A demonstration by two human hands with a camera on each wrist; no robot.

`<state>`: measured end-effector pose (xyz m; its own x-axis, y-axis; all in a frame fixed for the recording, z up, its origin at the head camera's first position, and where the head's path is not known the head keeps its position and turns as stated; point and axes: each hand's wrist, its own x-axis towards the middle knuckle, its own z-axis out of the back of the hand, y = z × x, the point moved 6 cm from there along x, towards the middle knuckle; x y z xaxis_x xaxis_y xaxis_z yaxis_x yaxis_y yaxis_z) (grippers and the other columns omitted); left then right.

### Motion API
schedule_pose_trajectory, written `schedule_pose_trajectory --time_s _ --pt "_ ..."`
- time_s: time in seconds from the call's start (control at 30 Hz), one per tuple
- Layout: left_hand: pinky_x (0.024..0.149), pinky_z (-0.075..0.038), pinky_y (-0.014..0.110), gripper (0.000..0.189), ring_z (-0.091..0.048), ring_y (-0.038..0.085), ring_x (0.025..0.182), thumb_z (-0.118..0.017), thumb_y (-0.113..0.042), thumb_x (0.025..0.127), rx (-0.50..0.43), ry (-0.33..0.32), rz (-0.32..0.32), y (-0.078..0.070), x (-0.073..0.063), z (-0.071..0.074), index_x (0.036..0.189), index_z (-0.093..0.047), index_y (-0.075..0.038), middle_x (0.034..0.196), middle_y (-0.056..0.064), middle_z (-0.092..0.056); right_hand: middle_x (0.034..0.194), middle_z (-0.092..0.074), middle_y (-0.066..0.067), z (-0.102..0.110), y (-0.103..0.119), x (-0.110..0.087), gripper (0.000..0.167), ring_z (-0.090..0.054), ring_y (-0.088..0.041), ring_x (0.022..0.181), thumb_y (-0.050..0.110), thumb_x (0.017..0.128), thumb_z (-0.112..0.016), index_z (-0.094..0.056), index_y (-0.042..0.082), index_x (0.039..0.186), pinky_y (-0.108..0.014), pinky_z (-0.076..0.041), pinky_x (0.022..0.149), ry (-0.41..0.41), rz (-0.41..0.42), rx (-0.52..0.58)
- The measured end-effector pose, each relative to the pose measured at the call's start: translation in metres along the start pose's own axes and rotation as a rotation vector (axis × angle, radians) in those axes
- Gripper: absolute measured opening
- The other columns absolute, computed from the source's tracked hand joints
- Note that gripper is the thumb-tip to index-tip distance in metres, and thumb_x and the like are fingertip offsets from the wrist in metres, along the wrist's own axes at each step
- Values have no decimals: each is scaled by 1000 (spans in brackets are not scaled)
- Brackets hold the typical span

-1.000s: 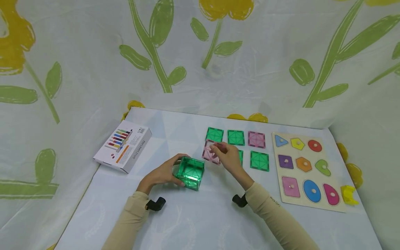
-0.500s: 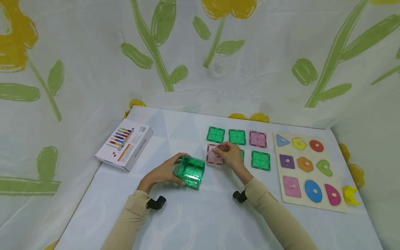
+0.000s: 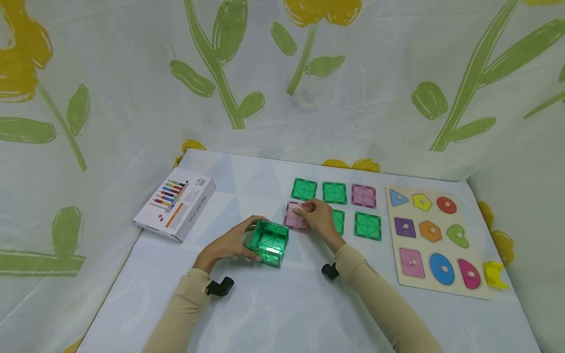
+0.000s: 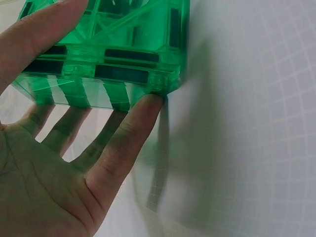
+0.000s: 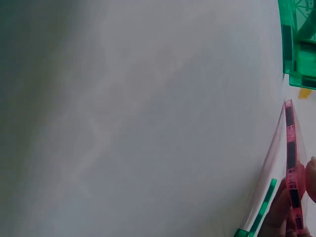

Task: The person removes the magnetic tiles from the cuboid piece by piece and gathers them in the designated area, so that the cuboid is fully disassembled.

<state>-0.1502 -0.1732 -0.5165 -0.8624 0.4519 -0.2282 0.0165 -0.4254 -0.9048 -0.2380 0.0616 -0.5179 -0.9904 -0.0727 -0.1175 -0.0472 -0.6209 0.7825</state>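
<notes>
My left hand (image 3: 227, 245) grips a green see-through box made of magnetic tiles (image 3: 270, 243) from its left side. In the left wrist view, the thumb lies over the green box (image 4: 123, 49) and the other fingers spread along its side. My right hand (image 3: 321, 219) pinches a pink magnetic tile (image 3: 292, 216) just to the right of the box. The right wrist view catches the pink tile (image 5: 291, 148) edge-on between thumb and fingers (image 5: 276, 212), apart from the box corner. Most of the right hand is outside that view.
Several flat tiles, green (image 3: 368, 226) and pink (image 3: 364, 196), lie behind and beside the right hand. A wooden shape puzzle board (image 3: 456, 255) lies at the right, near a yellow piece (image 3: 495, 275). A white box (image 3: 174, 205) with an abacus picture sits at the back left.
The right hand shifted the pink tile slightly right, then back left toward the green box. The left hand and the box have stayed nearly still.
</notes>
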Motion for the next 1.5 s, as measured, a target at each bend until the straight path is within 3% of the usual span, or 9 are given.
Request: schedule_pose_trajectory --time_s 0.17,0.4,0.7,1.5 --pt "117 -27 69 98 -33 42 149 -94 -15 65 1 2 -10 0 0 -1 146 -41 -26 151 9 -49 101 -73 -14 0 1 2 39 -60 -22 86 36 84 -82 -72 4 103 -26 -50 69 -11 16 -2" --pt "117 -28 69 97 -33 42 149 -94 -15 65 -5 2 -12 1 0 -1 146 -41 -26 151 9 -49 93 -69 -14 -1 -2 4 44 -49 -20 75 37 84 -81 -70 1 107 -25 -39 59 4 2 -38" --pt "117 -28 69 97 -33 41 149 -94 -15 65 -1 -1 -4 1 0 -1 145 -41 -26 151 9 -49 108 -70 -15 -2 -3 6 44 -57 -24 90 35 85 -81 -72 0 110 -35 -53 78 8 12 -98" --pt "117 -27 70 102 -32 43 148 -94 -15 66 -4 10 -5 -1 -2 -1 149 -36 -26 153 12 -46 104 -62 -14 -3 8 2 40 -55 -25 91 33 87 -79 -73 0 109 -37 -54 83 10 61 -178"
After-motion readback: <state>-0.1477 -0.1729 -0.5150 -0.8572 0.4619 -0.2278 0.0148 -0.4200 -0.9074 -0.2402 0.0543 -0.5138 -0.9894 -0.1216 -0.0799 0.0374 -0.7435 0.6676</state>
